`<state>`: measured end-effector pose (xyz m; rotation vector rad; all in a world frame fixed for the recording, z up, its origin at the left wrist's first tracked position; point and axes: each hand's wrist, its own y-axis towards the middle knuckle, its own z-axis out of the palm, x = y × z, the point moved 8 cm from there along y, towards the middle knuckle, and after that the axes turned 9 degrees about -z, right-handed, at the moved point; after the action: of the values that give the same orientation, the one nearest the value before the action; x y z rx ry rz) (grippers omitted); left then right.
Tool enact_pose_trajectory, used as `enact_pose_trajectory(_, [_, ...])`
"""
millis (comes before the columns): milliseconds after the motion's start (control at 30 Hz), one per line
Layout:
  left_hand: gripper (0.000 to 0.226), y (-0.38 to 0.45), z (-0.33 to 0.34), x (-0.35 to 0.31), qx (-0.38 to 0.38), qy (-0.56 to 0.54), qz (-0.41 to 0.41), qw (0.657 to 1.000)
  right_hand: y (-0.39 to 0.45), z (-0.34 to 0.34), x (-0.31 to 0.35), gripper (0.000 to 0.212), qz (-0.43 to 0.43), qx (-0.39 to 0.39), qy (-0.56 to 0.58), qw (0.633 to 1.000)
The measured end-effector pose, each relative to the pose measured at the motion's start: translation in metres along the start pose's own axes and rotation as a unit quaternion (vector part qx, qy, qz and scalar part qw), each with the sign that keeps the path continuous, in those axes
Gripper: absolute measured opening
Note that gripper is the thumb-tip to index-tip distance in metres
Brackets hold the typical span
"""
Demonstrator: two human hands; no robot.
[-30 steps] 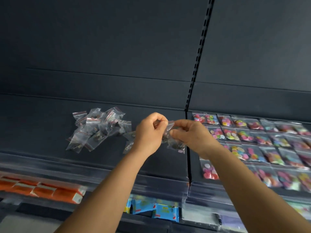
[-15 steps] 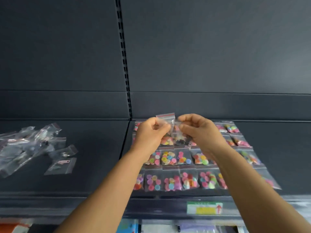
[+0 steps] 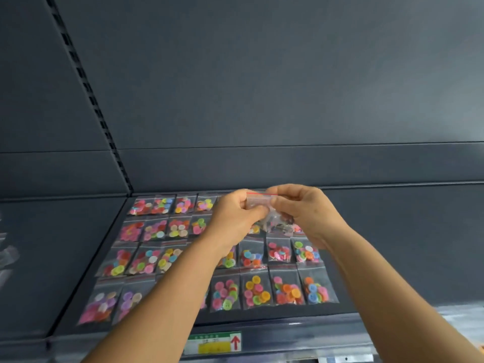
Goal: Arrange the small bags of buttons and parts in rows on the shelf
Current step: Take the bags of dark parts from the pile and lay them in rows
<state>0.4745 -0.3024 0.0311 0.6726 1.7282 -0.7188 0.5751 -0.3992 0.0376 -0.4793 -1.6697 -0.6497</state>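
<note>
1. Since the earlier frame the view has swung right: the loose pile of clear bags that lay on the left shelf section is now only a blurred remnant (image 3: 7, 255) at the left edge, and the rows of button bags fill the middle. Both hands remain together on one bag.
2. Nearest: a green and yellow price label (image 3: 213, 342) with a red arrow on the shelf's front edge.
3. Shelf (image 3: 392, 258): dark grey. Bags of coloured buttons (image 3: 256, 290) lie flat in four rows, side by side, edges touching or slightly overlapping.
4. The shelf area to the right of the rows is bare.
5. Left hand (image 3: 235, 218): fingers pinched on the left top edge of a small clear bag (image 3: 258, 201) with a red seal line.
6. Right hand (image 3: 303, 210): fingers pinched on the right top edge of the same bag. The bag hangs above the second row, clear of the shelf; its contents are dark and blurred.
7. Farthest: the dark back panel (image 3: 262, 87) and a slotted upright (image 3: 86, 93) at left.
</note>
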Motion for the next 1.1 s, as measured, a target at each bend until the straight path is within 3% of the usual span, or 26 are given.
enact_pose_trajectory(167, [0.012,0.012,0.016,-0.004,0.015,0.044,0.013,0.999,-0.002,-0.023,0.001,0.019,0.013,-0.051,-0.036,0.998])
enact_pose_trajectory(300, [0.012,0.022,0.023,-0.008,0.027,0.024,0.019,0.999,-0.001,-0.039,0.004,0.015,0.018,-0.077,-0.027,0.996])
enact_pose_trajectory(500, [0.019,0.031,0.030,-0.022,-0.018,0.025,0.073,0.997,0.001,-0.048,0.001,0.018,0.013,-0.071,-0.042,0.997])
enact_pose_trajectory(633, [0.003,0.037,0.057,-0.020,0.051,0.040,0.055,0.996,0.000,-0.070,-0.006,0.014,0.020,-0.093,-0.037,0.995])
enact_pose_trajectory(800, [0.018,0.045,0.105,-0.028,0.107,0.080,0.036,0.990,0.005,-0.102,-0.014,0.010,0.015,-0.096,0.017,0.995])
enact_pose_trajectory(1000, [0.016,0.068,0.159,-0.031,0.054,0.014,-0.014,0.998,0.021,-0.168,-0.033,0.014,0.035,-0.105,0.070,0.991])
enact_pose_trajectory(1100, [0.016,0.078,0.186,-0.033,0.014,-0.006,-0.039,0.999,0.022,-0.199,-0.052,0.019,0.084,-0.044,0.043,0.995])
